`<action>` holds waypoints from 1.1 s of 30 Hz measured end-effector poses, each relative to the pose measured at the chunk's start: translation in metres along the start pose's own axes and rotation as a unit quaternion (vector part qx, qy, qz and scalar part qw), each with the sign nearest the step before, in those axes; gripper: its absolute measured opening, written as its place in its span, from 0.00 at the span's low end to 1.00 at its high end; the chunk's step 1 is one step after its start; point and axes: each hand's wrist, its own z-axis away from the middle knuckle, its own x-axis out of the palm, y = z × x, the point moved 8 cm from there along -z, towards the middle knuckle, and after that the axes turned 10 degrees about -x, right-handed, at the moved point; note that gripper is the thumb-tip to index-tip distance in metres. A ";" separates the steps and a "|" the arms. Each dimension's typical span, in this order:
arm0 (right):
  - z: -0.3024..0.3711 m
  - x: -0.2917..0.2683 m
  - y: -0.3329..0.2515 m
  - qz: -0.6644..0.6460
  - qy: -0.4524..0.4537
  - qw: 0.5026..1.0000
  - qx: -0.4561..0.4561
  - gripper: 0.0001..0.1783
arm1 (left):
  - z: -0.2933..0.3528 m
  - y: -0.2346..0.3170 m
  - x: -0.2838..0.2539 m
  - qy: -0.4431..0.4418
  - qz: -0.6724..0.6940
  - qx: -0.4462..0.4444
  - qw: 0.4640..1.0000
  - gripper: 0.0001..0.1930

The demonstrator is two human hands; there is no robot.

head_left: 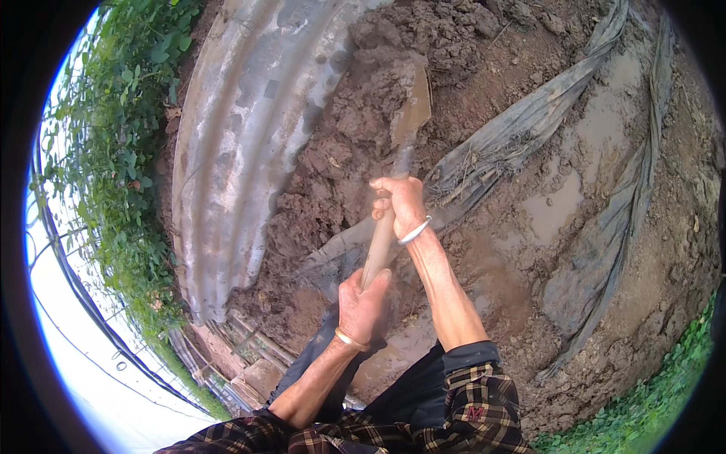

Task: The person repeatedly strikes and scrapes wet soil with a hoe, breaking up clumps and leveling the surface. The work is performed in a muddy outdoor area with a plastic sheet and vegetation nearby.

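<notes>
A mud-coated shovel (pixel 380 246) slants away from me, held in both hands. My left hand (pixel 361 304) is wrapped round the near end of its wooden handle. Farther along, close to the blade, my right hand (pixel 402 201) grips the same handle from the right side. The wet brown blade (pixel 414 110) is over clumpy dark mud (pixel 361 129); slight blur hides whether its edge is sunk in. A pale band circles each wrist.
Left of the mud lies a grey corrugated sheet (pixel 246 151), with green vines (pixel 128 144) beyond. Twisted grey plastic film (pixel 507 136) crosses the ground on the right, near muddy puddles (pixel 556 208). Sticks (pixel 257 340) lie at the lower left; grass (pixel 650 408) grows lower right.
</notes>
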 end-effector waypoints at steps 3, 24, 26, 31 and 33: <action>0.002 0.009 0.004 0.051 0.014 0.999 0.000 0.10 | 0.003 -0.005 -0.001 -0.062 0.094 -0.041 0.993 0.15; 0.006 0.068 0.006 0.026 -0.028 0.983 -0.181 0.13 | -0.048 -0.001 -0.060 -0.152 0.007 0.011 0.988 0.14; -0.002 0.058 -0.003 0.054 0.034 0.982 -0.179 0.12 | -0.056 0.007 -0.056 -0.155 0.009 0.008 0.988 0.15; -0.048 0.061 0.000 0.240 0.084 0.962 -0.104 0.11 | -0.073 0.016 -0.038 -0.132 0.140 -0.068 0.979 0.16; -0.054 0.071 0.002 0.255 0.028 0.960 -0.109 0.13 | -0.068 0.019 -0.034 -0.137 0.193 -0.052 0.970 0.18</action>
